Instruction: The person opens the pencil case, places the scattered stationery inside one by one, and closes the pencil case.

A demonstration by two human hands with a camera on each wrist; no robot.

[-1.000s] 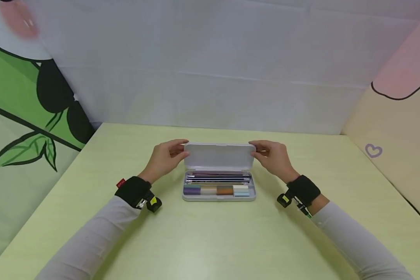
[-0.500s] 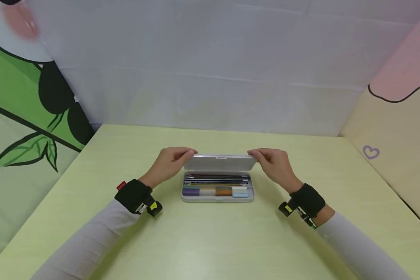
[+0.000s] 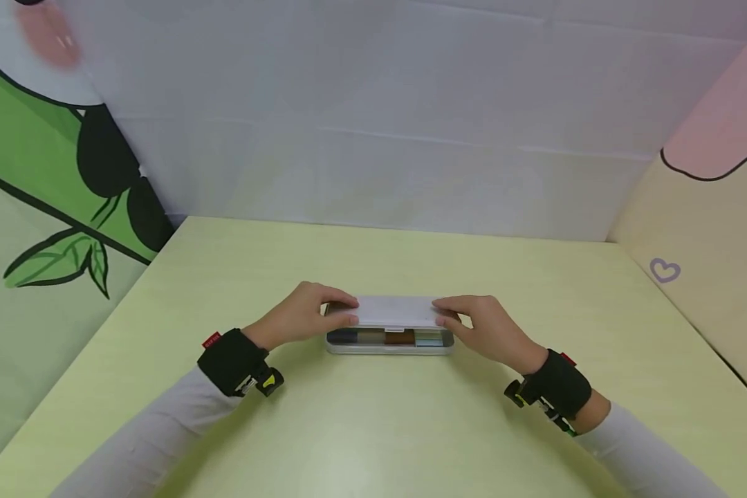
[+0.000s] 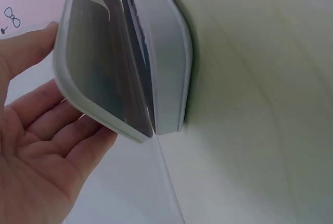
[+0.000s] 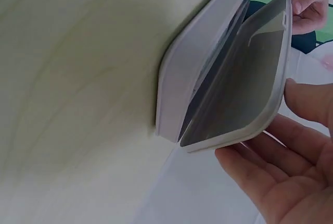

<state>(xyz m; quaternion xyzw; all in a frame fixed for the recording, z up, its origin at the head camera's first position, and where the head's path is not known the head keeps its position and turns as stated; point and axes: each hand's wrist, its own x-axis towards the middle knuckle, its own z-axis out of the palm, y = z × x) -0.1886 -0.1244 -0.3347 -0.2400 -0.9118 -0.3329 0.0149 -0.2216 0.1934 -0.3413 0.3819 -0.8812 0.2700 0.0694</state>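
A white pencil case [image 3: 389,351] lies on the table with its hinged lid [image 3: 395,311] tilted partly down. My left hand [image 3: 301,315] holds the lid's left end, and my right hand [image 3: 494,328] holds its right end. In the left wrist view the thumb [image 4: 31,49] touches the lid's free edge, while the other fingers lie against its outer face. The right wrist view has the right thumb [image 5: 309,101] on that same edge. Through the front gap show dark, beige, brown and pale blocks [image 3: 400,337]. The lid hides the back of the case.
The pale yellow table [image 3: 373,422] extends around the case. A whitish sheet [image 3: 380,124] hangs behind it. Printed panels stand at the left [image 3: 56,207] and right [image 3: 703,228]. Each wrist wears a black band with a small camera.
Both hands have swung the lid from upright forward and down over the case. The pencils seen earlier are now covered. The case itself has stayed in place.
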